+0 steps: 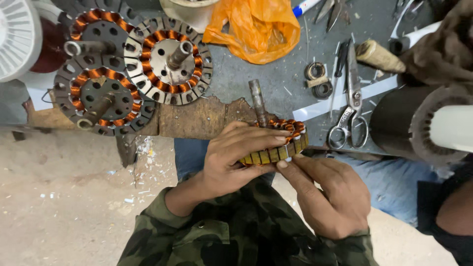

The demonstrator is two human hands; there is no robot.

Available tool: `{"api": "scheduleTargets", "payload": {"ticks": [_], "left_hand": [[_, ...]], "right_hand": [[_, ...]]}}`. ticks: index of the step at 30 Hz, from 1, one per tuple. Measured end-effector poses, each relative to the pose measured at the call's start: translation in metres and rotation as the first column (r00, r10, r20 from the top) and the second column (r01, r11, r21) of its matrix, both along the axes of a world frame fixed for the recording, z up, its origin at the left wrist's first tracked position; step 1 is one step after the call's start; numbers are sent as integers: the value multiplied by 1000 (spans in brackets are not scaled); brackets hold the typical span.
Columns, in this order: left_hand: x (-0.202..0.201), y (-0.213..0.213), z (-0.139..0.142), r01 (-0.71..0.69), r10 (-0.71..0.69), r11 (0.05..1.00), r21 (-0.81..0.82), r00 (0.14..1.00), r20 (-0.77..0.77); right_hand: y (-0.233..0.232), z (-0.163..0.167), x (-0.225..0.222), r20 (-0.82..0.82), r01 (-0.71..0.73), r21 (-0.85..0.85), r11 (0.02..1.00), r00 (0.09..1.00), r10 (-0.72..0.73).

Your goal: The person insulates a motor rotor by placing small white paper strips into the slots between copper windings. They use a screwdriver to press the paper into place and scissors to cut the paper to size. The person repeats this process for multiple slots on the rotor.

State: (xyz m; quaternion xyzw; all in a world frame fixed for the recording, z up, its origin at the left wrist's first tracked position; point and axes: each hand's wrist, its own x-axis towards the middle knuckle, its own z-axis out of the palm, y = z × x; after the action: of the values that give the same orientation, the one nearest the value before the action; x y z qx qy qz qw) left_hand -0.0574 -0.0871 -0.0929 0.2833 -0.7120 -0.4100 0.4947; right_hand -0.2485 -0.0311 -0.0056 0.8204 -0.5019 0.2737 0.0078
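at the far left a white ribbed fan part [17,37] is cut off by the frame edge, so its full shape cannot be told. beside it three finished motor cores [98,98] lie flat on the grey bench [236,79], each a ring of steel teeth wound with shiny copper wire around a steel shaft; they overlap, so parts of their rims are hidden. a torn brown cardboard sheet [197,118] lies along the bench edge.

the left hand [231,157] is curled over the top of a fourth motor core [278,145], fingers pressed together on its windings and hiding most of them. this core is held on edge just in front of the bench, its rusty shaft [258,103] pointing away. the right hand [325,197] supports it from below, thumb pressed against the yellowish steel rim; its other fingers are tucked out of sight.

a crumpled orange plastic bag [261,29] sits behind. to the right lie steel scissors [351,108], then a large dark drum [414,123], partly cut off and blurred.
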Motion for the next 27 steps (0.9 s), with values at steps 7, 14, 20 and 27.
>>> {"api": "scheduleTargets", "payload": {"ticks": [7, 14, 20, 27], "left_hand": [[3, -3, -6, 9, -14, 996, -84, 998, -58], [-1, 0, -17, -52, 46, 977, -204, 998, -38], [-2, -3, -19, -33, 29, 981, -192, 999, -25], [-3, -3, -21, -30, 26, 982, -188, 999, -22]], "right_hand": [[-10, -52, 6, 604, 64, 223, 973, 774, -190], [0, -100, -2, 652, -11, 71, 997, 757, -38], [4, -106, -9, 666, -33, 104, 994, 744, -45], [1, -92, -6, 690, -60, 177, 982, 719, -80]]}}
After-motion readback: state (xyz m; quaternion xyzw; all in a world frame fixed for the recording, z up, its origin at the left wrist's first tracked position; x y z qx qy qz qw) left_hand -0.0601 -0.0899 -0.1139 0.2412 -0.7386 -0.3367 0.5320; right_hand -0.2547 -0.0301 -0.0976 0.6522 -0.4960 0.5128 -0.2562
